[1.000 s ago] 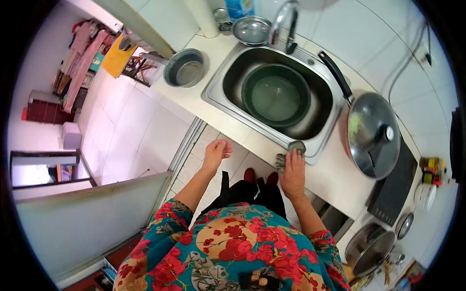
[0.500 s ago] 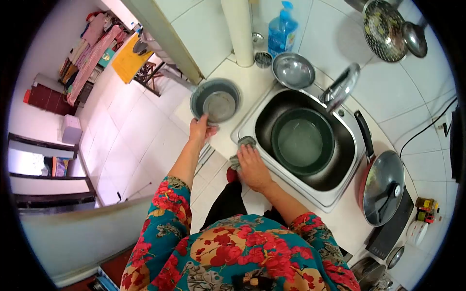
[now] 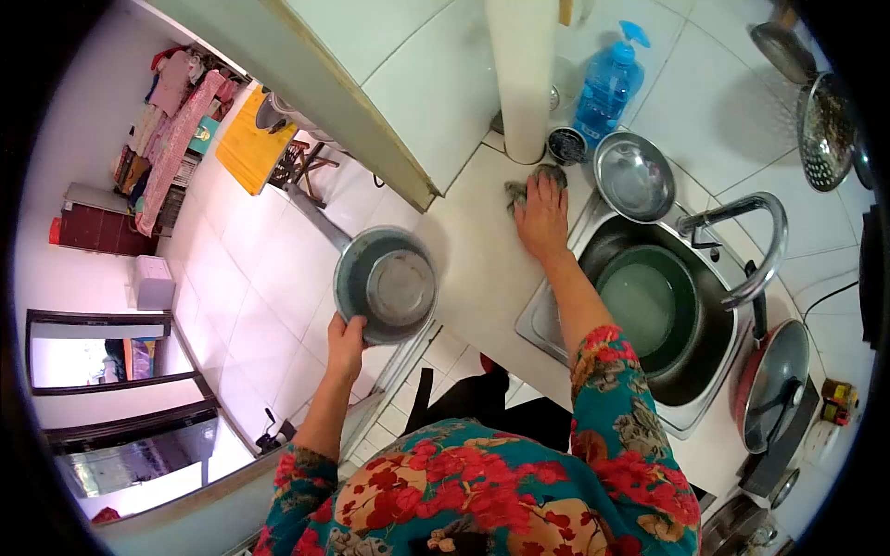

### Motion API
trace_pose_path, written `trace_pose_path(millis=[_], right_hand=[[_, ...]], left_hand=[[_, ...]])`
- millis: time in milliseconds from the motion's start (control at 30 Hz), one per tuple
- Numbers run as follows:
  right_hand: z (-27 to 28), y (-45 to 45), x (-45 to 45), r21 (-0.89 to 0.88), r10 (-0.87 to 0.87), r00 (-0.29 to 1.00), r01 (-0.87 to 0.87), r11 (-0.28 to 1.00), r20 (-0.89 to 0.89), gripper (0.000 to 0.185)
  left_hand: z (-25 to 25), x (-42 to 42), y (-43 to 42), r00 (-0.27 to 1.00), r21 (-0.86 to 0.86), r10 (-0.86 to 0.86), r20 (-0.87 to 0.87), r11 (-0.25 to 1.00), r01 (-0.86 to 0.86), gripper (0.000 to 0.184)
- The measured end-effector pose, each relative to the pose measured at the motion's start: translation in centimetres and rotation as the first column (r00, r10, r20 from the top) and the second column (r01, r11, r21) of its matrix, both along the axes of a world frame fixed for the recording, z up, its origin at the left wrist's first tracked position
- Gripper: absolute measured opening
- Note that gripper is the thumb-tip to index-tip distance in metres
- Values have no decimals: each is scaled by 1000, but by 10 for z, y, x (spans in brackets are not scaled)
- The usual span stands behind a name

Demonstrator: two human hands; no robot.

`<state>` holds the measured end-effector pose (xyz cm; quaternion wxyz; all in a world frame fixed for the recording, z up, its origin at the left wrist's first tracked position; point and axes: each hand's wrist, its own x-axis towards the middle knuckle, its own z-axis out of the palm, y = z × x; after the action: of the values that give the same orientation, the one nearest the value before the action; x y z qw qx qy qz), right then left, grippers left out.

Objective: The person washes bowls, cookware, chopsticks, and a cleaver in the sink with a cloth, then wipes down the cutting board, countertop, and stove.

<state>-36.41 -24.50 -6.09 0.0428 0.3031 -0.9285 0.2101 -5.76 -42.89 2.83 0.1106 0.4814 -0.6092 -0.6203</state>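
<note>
Clasped the dull grey, pale-bottomed pan [image 3: 399,287] by its rim in the left hand [image 3: 345,348], at the counter's [image 3: 477,250] left edge; laid the right hand [image 3: 541,222], unclenched, over a cloth [image 3: 515,192] near the back-left corner

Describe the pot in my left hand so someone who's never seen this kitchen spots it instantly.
Find the sink, then follow the pale counter left to its end. At that end, the left hand holds a round grey pot by its near side. Unlike the green basin and the shiny metal bowl nearby, it has a long, straight grey handle.
</note>
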Motion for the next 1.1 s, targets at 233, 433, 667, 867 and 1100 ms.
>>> trace_pose_path(millis=[233,433,667,867,1100], right_hand=[[-1,-83,46,-135,228,973,-223,965,25,48],[16,-43,131,-335,646,763,-614,714,-24,37],[3,108,182,-439,871,445,-753,490,209,14],[41,242,162,-631,387,753,49,774,532,41],[-22,291,71,-39,-381,900,397,917,209,37]], left_hand=[[30,27,4,992,-17,63,109,998,-62,23],[5,25,4,998,24,-16,60,1000,15,24],[-15,-15,65,995,116,-67,-70,990,75,22],[-33,-56,113,992,137,-67,-108,987,82,22],[-29,-108,151,988,131,-34,-151,990,54,31]])
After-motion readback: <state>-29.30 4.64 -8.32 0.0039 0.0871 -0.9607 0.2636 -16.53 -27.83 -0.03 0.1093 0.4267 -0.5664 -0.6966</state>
